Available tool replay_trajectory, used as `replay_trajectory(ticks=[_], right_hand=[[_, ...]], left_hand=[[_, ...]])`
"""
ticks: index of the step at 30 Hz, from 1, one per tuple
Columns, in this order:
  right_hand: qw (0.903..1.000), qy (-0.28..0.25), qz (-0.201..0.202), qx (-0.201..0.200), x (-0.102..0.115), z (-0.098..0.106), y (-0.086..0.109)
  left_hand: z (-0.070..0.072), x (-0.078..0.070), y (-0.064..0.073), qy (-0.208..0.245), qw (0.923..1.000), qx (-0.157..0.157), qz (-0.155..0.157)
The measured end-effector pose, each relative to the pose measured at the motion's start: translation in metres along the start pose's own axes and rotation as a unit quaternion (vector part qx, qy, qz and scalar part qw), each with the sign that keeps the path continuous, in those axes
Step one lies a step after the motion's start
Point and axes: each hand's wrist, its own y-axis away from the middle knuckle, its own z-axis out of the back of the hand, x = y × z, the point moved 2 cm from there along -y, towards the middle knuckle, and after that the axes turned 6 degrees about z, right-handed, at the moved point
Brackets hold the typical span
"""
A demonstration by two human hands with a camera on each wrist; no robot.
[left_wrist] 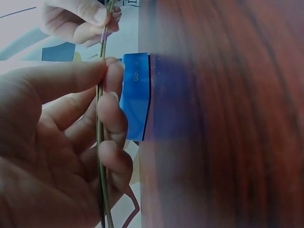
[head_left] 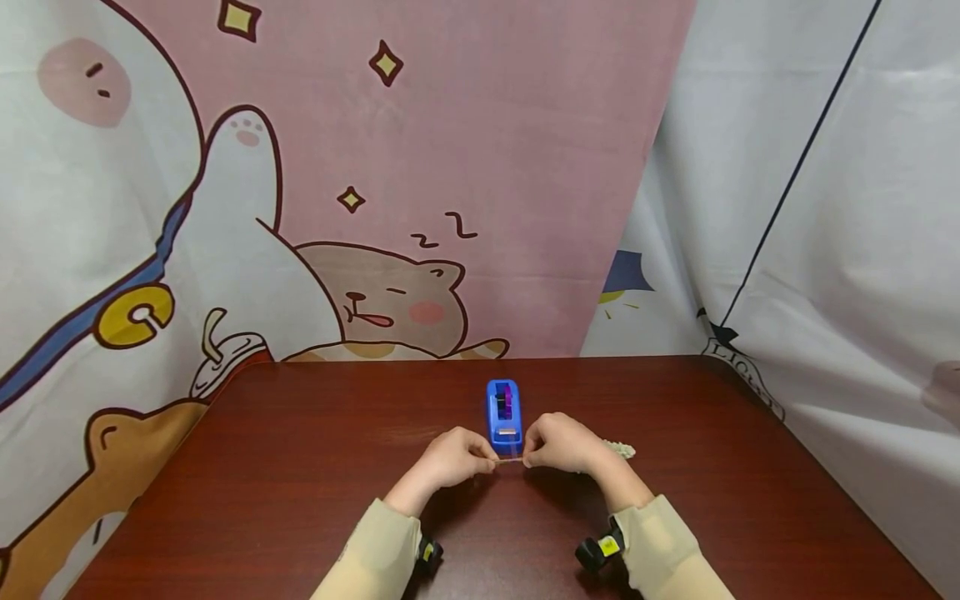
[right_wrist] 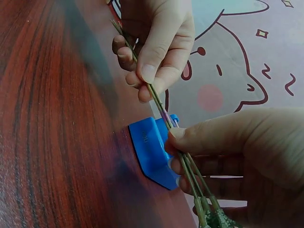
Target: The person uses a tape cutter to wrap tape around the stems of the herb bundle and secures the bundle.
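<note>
A thin bundle of green stems (head_left: 508,460) is held level between both hands. My left hand (head_left: 450,457) pinches it between thumb and fingertips, the stems running across its curled fingers in the left wrist view. On the other side, my right hand (head_left: 564,442) pinches the same bundle nearer its pale, small-flowered heads (head_left: 621,449). Between the two grips, a strip of purple tape (right_wrist: 166,115) lies against the stems. Just beyond the hands a blue tape dispenser (head_left: 493,421) stands on the table, a purple roll (head_left: 507,400) in it.
The dark red-brown wooden table (head_left: 300,467) extends to both sides and ends at a printed cartoon curtain (head_left: 525,208) behind. White cloth (head_left: 825,250) hangs along the right side. Each wrist wears a small black camera, such as the right one (head_left: 592,553).
</note>
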Motion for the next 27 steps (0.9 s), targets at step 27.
replay_trajectory(ticks=[27], right_hand=[[0.9995,0.029,-0.013,0.001,-0.0004,-0.0001,0.0]], left_hand=[[0.0024,0.0002,0.0012,-0.042,0.9989,0.006,-0.018]])
